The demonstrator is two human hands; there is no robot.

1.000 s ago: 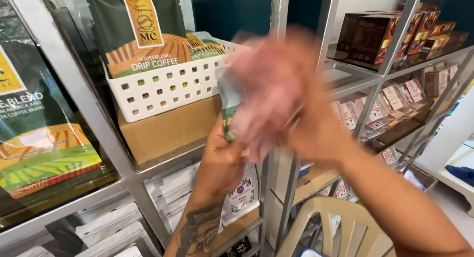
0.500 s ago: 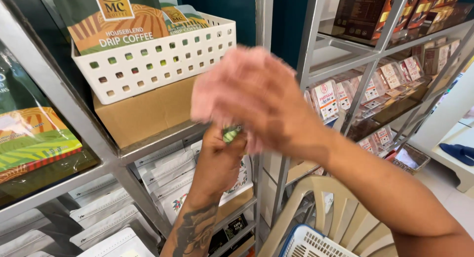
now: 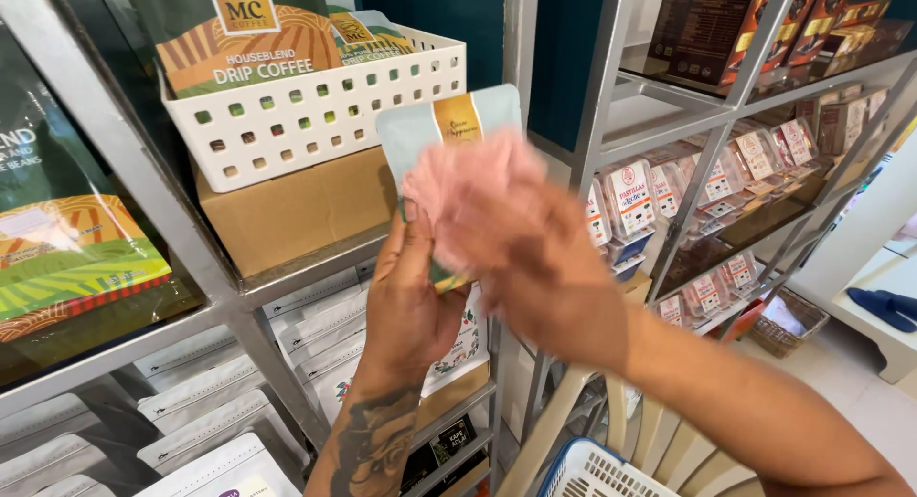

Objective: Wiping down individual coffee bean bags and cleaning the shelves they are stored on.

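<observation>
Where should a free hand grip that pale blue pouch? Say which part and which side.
Grip the pale blue pouch by its upper left corner, coming from the left. It stands upright; the left hand holds its lower edge, and the right hand with a pink cloth covers its front.

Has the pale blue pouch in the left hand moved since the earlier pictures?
Yes. The pale blue pouch has risen: it now overlaps the white perforated basket, held by the left hand, whereas earlier it sat below it.

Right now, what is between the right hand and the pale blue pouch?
In the head view, a pink cloth lies between the right hand and the pale blue pouch, which the left hand holds up.
</observation>
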